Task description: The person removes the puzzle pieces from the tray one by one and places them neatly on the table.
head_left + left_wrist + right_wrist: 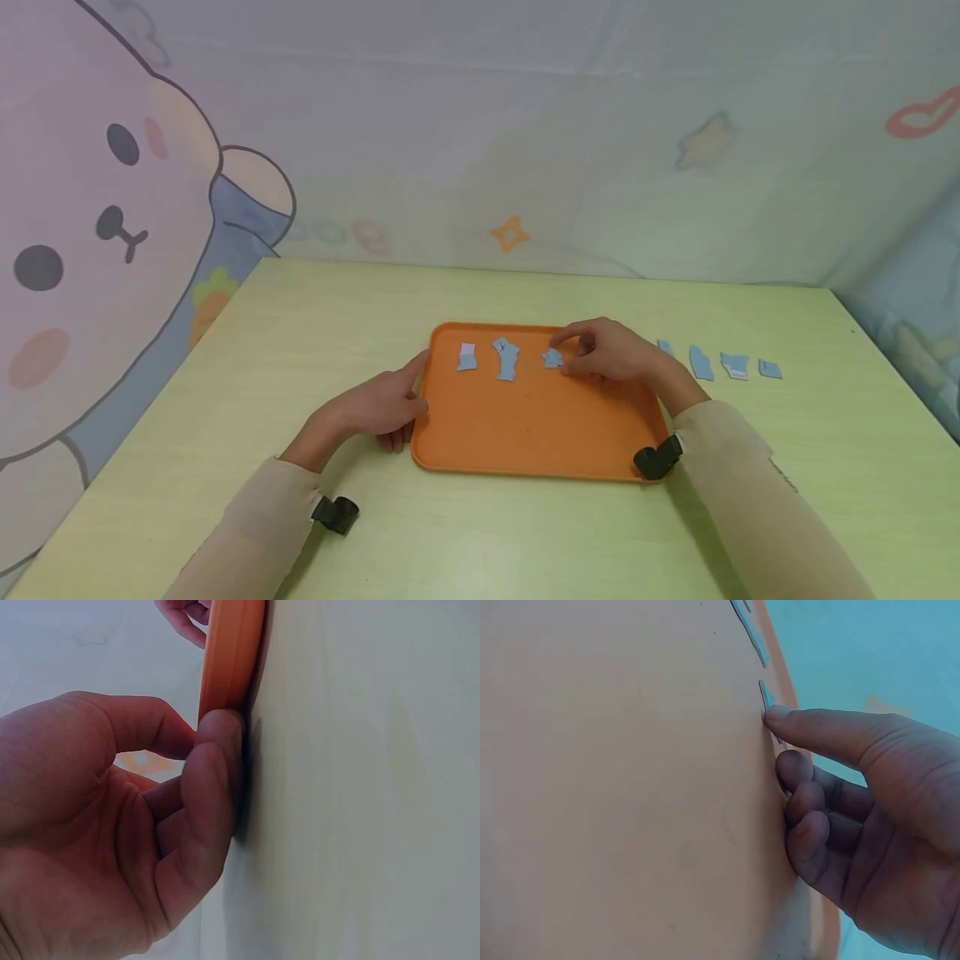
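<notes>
An orange tray [480, 433] lies on the table, its left edge gripped by my left hand [382, 404]. In the left wrist view the thumb and fingers meet at the tray rim [231, 656]. Over the tray's far right part, my right hand [611, 352] pinches a small light-blue puzzle piece [552, 358] between thumb and index finger. The right wrist view shows the thumb on that piece [768, 696], the other fingers curled beside it. Left of it on the tray lie a long blue piece [507, 360] with a dark mark and a pink-and-blue piece [467, 357].
Right of the tray, several more pieces lie in a row on the pale table [375, 533]: a curved blue one [701, 363], a blue-and-white one [735, 365] and a small one [770, 368]. A printed cloth [450, 125] hangs behind the table.
</notes>
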`<action>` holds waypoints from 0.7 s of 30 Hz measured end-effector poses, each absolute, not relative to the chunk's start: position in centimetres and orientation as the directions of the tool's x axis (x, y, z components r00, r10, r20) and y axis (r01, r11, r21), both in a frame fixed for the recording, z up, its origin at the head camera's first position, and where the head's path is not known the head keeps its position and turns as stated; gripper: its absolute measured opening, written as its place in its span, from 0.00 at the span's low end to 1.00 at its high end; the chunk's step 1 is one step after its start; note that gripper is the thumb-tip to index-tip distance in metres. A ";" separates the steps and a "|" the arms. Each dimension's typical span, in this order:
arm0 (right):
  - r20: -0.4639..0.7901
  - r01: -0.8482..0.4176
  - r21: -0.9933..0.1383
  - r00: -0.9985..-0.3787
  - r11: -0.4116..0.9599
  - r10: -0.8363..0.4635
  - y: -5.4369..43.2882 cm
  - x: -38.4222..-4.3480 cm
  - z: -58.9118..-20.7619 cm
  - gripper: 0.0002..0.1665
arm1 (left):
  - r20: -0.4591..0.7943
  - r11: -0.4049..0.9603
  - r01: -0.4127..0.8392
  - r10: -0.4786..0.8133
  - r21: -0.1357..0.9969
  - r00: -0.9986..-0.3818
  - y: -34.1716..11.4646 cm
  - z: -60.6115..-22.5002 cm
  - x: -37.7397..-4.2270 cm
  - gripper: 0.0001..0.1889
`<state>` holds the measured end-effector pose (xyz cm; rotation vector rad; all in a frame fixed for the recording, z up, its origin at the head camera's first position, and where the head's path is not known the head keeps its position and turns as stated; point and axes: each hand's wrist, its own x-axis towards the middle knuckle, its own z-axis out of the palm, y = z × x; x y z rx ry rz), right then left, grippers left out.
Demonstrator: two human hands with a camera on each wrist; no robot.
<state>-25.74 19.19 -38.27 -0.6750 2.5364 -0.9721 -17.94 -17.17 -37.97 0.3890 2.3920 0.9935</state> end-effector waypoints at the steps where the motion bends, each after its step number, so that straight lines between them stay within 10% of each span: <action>1: -0.140 -0.309 -0.690 -0.830 0.654 -0.540 19.2 -25.8 -38.3 0.27 | -0.351 0.690 0.064 0.443 0.721 -0.825 -17.2 -38.0 -17.9 0.44; 21: -0.152 -0.307 -0.689 -0.824 0.656 -0.546 18.9 -25.7 -38.3 0.25 | -0.347 0.680 0.064 0.450 0.730 -0.823 -17.3 -38.2 -18.1 0.44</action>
